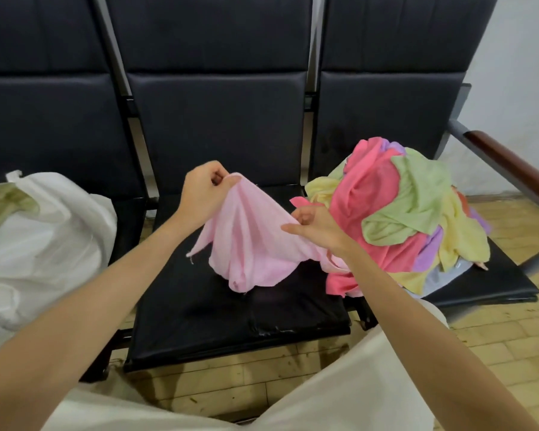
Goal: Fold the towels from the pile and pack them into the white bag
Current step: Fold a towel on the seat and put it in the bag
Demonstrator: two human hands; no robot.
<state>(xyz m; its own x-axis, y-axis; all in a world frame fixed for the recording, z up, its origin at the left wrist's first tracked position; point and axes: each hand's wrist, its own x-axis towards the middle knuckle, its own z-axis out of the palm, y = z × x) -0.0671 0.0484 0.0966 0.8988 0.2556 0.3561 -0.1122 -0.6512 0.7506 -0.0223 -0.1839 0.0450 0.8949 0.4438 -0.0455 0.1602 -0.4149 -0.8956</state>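
The pale pink cloth towel hangs over the middle black seat, pinched at a raised corner by the left hand and along its lower right edge by the right hand. The white bag lies left, nearer the left grip.

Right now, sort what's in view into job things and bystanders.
Job: pale pink towel, held by left hand and right hand; towel pile; white bag.
Bystanders: black seats, wooden armrest, tiled floor.
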